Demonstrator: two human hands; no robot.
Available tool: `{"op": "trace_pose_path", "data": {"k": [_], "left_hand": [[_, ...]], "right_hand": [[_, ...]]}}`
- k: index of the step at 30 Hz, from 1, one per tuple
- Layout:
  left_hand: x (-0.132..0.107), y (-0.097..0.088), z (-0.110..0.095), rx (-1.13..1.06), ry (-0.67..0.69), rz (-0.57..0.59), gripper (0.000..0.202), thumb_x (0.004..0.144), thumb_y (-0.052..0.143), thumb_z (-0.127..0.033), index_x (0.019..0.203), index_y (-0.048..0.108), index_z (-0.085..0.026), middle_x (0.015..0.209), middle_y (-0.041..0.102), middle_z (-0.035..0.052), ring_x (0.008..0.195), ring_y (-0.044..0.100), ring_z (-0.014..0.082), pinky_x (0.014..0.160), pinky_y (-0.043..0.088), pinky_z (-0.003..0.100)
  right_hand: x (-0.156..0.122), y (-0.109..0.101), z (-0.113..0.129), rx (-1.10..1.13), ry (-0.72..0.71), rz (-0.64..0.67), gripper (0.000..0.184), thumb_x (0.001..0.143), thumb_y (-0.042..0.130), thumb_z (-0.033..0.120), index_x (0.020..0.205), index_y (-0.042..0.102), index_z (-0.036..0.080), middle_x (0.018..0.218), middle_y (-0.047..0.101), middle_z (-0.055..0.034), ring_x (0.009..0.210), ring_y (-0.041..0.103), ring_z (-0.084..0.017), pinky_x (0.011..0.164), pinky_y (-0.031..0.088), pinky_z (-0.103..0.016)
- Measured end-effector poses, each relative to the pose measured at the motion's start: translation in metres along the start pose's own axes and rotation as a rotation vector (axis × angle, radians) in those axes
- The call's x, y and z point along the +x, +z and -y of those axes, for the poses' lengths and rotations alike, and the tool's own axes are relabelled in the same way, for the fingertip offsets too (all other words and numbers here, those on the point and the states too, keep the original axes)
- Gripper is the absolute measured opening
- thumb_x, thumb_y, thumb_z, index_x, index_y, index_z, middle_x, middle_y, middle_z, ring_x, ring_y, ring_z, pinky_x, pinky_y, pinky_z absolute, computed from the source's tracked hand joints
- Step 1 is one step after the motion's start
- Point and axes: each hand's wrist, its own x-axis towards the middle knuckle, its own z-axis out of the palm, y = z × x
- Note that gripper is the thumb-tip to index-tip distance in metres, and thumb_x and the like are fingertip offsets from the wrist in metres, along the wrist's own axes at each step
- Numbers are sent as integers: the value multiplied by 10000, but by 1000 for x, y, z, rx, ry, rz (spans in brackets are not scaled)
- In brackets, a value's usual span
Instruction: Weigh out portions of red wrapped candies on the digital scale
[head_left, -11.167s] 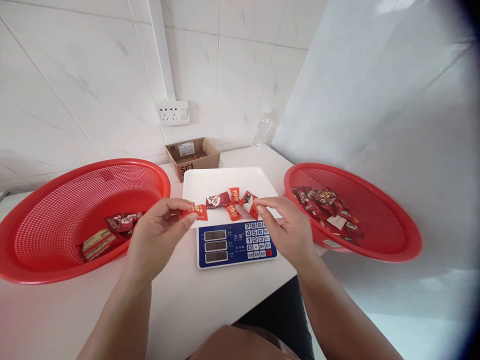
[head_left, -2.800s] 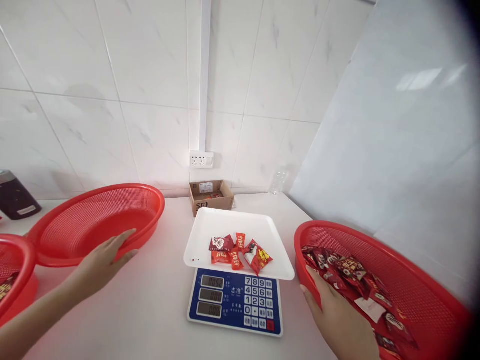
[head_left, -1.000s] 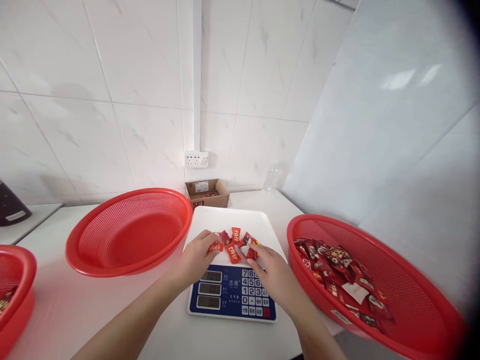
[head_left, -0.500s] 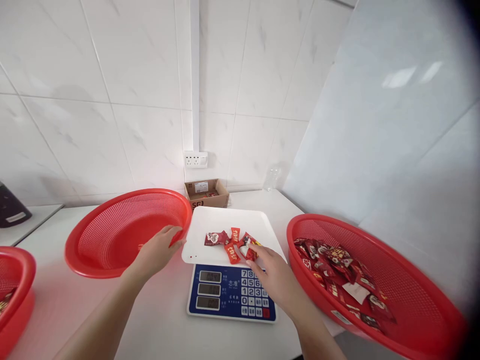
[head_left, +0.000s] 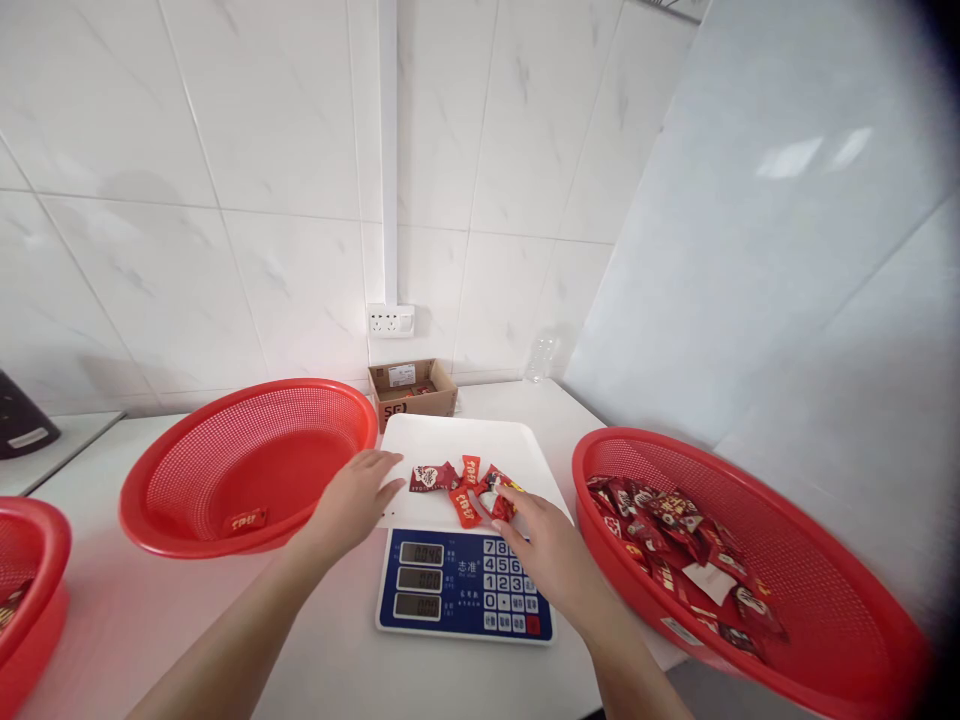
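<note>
My left hand (head_left: pixel 351 508) hovers over the left edge of the white weighing tray (head_left: pixel 510 436), its fingers apart and nothing in them. Several red wrapped candies (head_left: pixel 466 507) lie in a loose cluster mid-tray, one with a darker wrapper (head_left: pixel 433 478) on the left. At the cluster's right side is my right hand (head_left: pixel 551 552), thumb and forefinger apart around a candy's edge; it seems to touch it without gripping. Below the tray, the blue scale panel (head_left: pixel 465 585) reads about 0.046 on its top display.
To the left stands a red perforated basket (head_left: pixel 300 400) with one red candy (head_left: pixel 245 521) visible inside. Another red basket (head_left: pixel 840 590) on the right holds many packets and a white paper. A third red basket (head_left: pixel 52 560) is cut off at far left. Behind sits a cardboard box (head_left: pixel 420 402).
My left hand has shifted right, from the left basket's rim to the tray's edge. A red candy in that basket now shows clearly. My right hand stays at the cluster.
</note>
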Motion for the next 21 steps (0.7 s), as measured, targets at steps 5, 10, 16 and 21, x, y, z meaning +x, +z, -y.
{"op": "trace_pose_path", "data": {"k": [5, 10, 16, 21], "left_hand": [[29, 27, -32, -10, 198, 75, 310, 860, 504, -229, 1157, 591, -199, 1230, 622, 82, 1280, 430, 239, 1064, 318, 380], [37, 27, -40, -1, 167, 47, 251, 848, 485, -167, 1062, 603, -226, 1043, 644, 63, 952, 621, 198, 804, 470, 295], [19, -16, 1, 80, -123, -151, 307, 917, 317, -245, 1138, 527, -205, 1154, 560, 115, 871, 627, 216, 632, 465, 290], [16, -26, 21, 146, -128, -181, 347, 896, 354, -257, 1155, 558, -148, 1204, 568, 175, 1138, 508, 337, 862, 448, 457]], "right_hand": [[0, -3, 6, 2, 16, 11, 377, 850, 505, 249, 1211, 592, 186, 1214, 637, -96, 1116, 578, -249, 960, 427, -403], [-2, -5, 6, 6, 10, 15, 368, 860, 498, 263, 1208, 597, 197, 1222, 633, -91, 1124, 572, -250, 967, 419, -407], [-2, -5, 4, -12, 10, 31, 400, 861, 491, 255, 1244, 573, 172, 1241, 621, -94, 1136, 562, -252, 972, 415, -402], [0, -5, 6, -33, 8, 18, 376, 864, 489, 263, 1219, 592, 194, 1208, 643, -91, 1100, 585, -254, 939, 432, -399]]}}
